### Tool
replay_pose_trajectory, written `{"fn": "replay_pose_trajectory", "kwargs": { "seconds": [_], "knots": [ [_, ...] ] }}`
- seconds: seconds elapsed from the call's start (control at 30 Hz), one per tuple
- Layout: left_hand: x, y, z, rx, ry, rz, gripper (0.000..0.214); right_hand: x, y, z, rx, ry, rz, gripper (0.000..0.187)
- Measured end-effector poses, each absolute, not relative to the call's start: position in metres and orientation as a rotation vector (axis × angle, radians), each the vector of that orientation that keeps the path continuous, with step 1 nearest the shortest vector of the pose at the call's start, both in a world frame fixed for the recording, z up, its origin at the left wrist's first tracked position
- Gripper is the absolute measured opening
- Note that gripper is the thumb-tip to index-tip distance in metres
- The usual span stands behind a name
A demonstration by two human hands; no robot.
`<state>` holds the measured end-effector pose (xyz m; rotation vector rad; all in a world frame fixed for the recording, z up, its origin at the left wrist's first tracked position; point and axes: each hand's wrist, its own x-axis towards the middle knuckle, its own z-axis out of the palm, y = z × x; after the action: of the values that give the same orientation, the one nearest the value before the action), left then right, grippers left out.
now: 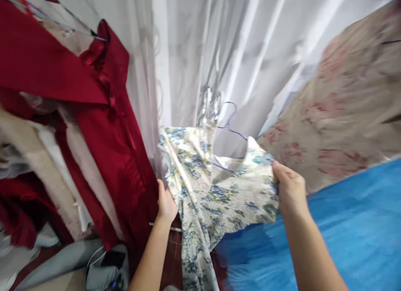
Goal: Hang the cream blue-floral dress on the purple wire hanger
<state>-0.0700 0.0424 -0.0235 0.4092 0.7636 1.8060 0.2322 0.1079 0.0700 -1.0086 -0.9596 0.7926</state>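
A cream dress [224, 197] with a blue and green floral print hangs in front of me on a thin purple hanger [229, 122]. Its hook and part of one arm show above the neckline. At the dress's right shoulder edge, my right hand [291, 188] pinches the cloth between thumb and fingers. My left hand [167, 203] is at the opposite side edge, thumb up, closed on the cloth; its other fingers are mostly hidden. The fabric is spread between both hands, with a long fold trailing down below the left one.
Dark red garments [109, 136] hang on a rack at left, among cream and white ones. Behind is a white curtain [184, 53]. Beige rose-patterned fabric [341, 115] and blue cloth [354, 228] fill the right. A dark phone-like object [113, 259] lies at lower left.
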Motion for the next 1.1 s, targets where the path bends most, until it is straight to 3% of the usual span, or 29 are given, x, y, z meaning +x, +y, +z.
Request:
{"fn": "replay_pose_trajectory", "kwargs": {
  "seconds": [0.37,0.43,0.53,0.6,0.7,0.8,0.9,1.1],
  "knots": [
    [-0.119,0.017,-0.075,0.514,1.161,1.531,0.049,0.216,0.084,0.071,-1.059,-1.247,0.92,0.033],
    [-0.118,0.011,-0.089,0.516,1.186,1.483,0.048,0.215,0.085,0.07,-1.102,-1.215,0.647,0.032],
    [-0.113,0.007,-0.103,0.543,1.249,1.477,0.048,0.199,0.077,0.056,-1.162,-0.955,-0.023,0.027],
    [-0.11,0.007,-0.106,0.541,1.266,1.519,0.051,0.18,0.066,0.035,-1.168,-0.852,-0.175,0.024],
    [-0.108,0.008,-0.102,0.527,1.278,1.563,0.055,0.142,0.048,-0.007,-1.206,-1.292,0.411,0.022],
    [-0.104,0.005,-0.096,0.588,1.251,1.542,0.056,0.107,0.039,-0.041,-1.274,-1.653,0.929,0.034],
    [-0.092,-0.004,-0.095,0.614,1.299,1.54,0.05,0.09,0.038,-0.054,-1.232,-1.621,1.067,0.041],
    [-0.042,-0.03,-0.106,0.532,1.411,1.581,0.042,0.109,0.043,-0.041,-1.004,-1.498,1.228,0.037]
  ]
}}
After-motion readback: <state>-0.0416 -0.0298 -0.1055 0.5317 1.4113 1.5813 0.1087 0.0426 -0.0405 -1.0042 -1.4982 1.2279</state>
